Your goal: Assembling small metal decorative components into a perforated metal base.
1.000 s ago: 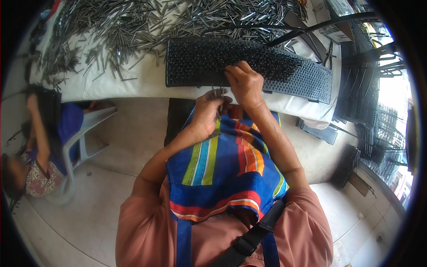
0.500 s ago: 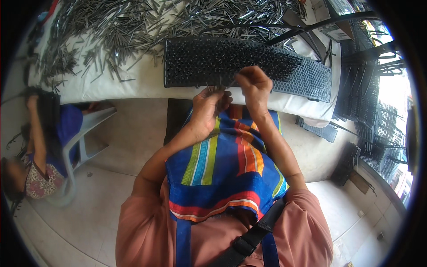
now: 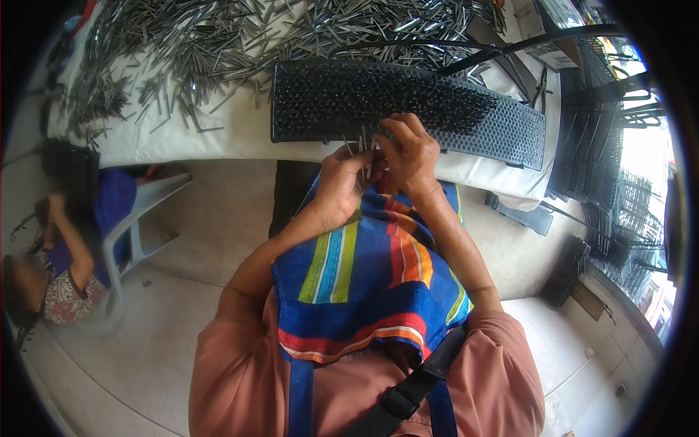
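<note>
My left hand [image 3: 341, 188] is closed around a few thin metal strips [image 3: 362, 138], which stick up past its fingers. Beside it, my right hand [image 3: 415, 159] has its fingers bent in a pinch against the strips; whatever is between its fingertips is too small to make out. Just beyond both hands lies a long black panel [image 3: 364, 98] full of small holes. Dark pieces fill its left and middle part, while the right end shows bare holes. Under my forearms is a blue apron [image 3: 378, 291] with coloured stripes.
Loose metal strips [image 3: 196, 58] are heaped on the white-covered table [image 3: 240, 146]. Black bars [image 3: 539, 35] reach over the panel's right end. More black perforated panels [image 3: 590, 160] stand at the right. A person [image 3: 69, 277] sits at the left near a pale chair [image 3: 120, 255].
My right hand has come down and slightly left from the panel's edge to the strips in my left hand. The person at left has drawn an arm back.
</note>
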Available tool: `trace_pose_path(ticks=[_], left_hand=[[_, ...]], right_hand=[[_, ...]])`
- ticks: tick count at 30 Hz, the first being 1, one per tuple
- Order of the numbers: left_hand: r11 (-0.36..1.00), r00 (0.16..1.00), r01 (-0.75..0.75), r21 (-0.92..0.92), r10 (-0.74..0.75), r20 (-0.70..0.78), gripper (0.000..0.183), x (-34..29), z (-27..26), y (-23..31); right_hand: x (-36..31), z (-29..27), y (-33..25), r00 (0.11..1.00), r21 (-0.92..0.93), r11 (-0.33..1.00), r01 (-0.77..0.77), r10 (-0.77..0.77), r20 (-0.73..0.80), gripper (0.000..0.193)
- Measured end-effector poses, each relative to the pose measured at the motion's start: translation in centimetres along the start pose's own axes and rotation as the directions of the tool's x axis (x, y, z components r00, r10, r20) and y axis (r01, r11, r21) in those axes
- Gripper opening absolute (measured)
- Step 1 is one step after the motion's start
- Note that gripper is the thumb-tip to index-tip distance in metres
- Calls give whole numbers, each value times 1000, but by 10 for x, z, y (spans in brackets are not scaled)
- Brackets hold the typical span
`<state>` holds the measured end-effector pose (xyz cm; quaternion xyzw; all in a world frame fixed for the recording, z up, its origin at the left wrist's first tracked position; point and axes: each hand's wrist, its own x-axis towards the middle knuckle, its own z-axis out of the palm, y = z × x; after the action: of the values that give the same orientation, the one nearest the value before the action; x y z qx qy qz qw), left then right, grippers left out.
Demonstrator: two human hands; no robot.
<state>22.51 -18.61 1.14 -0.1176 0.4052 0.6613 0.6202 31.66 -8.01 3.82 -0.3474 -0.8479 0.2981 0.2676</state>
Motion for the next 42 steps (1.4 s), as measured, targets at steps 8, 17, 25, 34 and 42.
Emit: trace_pose_path(ticks=[8, 17, 25, 34, 42], left_hand=[[998, 999, 8, 57, -5, -54, 11, -3, 7, -3], [988, 996, 63, 143, -52, -75, 12, 2, 0, -7], [995, 995, 72, 63, -68, -68, 13, 5, 1, -10], [997, 995, 66, -29, -68, -77, 9, -1, 11, -10], [995, 993, 100, 5, -100, 54, 13, 6, -1, -13]], right_hand=[[-5, -2, 16, 883, 573, 699, -429, 459, 100, 9], [18, -6, 14, 981, 138, 984, -109, 129, -143, 9], [21, -5, 16, 976, -22, 992, 121, -123, -177, 8], [10, -3, 14, 987, -218, 967, 133, -149, -56, 13], [6, 1, 20, 995, -315, 944, 95, -99, 3, 15]])
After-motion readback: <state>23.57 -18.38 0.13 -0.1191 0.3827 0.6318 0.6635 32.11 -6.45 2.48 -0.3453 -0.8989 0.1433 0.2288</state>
